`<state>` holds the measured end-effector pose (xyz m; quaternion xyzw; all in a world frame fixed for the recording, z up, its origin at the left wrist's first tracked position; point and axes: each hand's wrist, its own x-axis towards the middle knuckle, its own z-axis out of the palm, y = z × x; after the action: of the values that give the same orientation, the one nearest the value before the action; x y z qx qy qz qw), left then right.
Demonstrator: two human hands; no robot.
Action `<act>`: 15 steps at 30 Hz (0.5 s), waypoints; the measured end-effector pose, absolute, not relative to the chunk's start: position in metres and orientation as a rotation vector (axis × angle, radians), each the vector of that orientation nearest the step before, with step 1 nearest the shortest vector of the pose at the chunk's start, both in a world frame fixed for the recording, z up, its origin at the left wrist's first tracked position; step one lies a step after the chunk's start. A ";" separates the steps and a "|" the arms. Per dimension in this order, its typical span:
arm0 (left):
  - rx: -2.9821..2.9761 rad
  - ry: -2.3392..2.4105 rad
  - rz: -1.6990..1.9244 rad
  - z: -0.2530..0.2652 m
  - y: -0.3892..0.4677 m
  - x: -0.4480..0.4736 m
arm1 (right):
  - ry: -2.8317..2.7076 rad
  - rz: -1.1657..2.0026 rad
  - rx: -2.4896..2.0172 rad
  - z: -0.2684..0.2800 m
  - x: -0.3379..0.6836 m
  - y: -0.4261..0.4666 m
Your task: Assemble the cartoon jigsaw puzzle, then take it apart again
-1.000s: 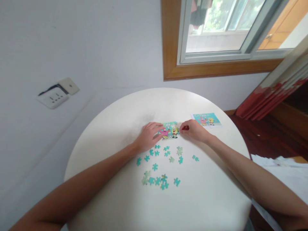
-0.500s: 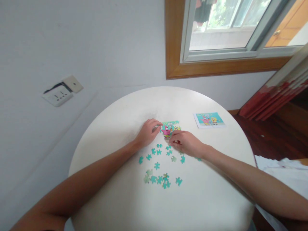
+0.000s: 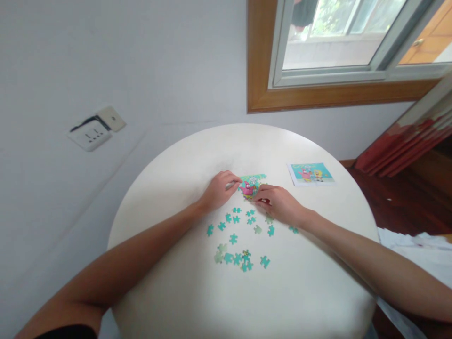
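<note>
A partly joined jigsaw puzzle (image 3: 248, 187) with a pink cartoon figure on teal lies on the round white table. At its left edge, my left hand (image 3: 219, 190) grips with bent fingers, thumb and forefinger close together at the border. My right hand (image 3: 278, 203) is closed over the lower right part, its fingertips pressed down there; whatever they pinch is hidden. Nearer to me lie several loose teal puzzle pieces (image 3: 233, 238), and a small cluster of teal and pale green pieces (image 3: 237, 259) sits below them.
A picture card (image 3: 311, 174) with the same cartoon figures lies at the table's right. The table's (image 3: 183, 292) rounded far edge is close to the wall. A window (image 3: 332, 47), a red and white curtain (image 3: 399, 146) and a wall socket (image 3: 91, 135) are beyond.
The whole view has shifted slightly. My right fingertips have moved a little up and right along the puzzle's lower edge. My left hand stays at the left border.
</note>
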<state>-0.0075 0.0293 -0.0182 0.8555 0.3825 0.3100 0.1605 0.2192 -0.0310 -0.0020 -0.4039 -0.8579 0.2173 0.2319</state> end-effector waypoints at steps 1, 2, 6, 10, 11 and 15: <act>2.440 1.082 0.874 -0.016 0.029 -0.008 | -2.348 0.589 -1.132 -0.002 0.220 -0.030; 2.436 1.071 0.848 -0.014 0.028 -0.010 | -2.337 0.579 -1.153 -0.002 0.221 -0.030; 2.399 1.009 0.617 -0.003 0.023 -0.015 | -2.304 0.545 -1.189 -0.002 0.225 -0.027; 2.372 0.901 0.360 0.007 0.017 -0.022 | -2.284 0.531 -1.203 -0.001 0.228 -0.023; 2.366 0.885 0.310 0.009 0.016 -0.023 | -2.277 0.526 -1.209 -0.001 0.230 -0.022; 2.364 0.906 0.202 0.011 0.012 -0.024 | -2.227 0.497 -1.256 0.000 0.235 -0.018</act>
<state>-0.0238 0.0121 0.0111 0.8890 0.3406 0.0759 0.2965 0.2350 -0.0180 -0.0002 -0.4648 -0.8245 0.1840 0.2652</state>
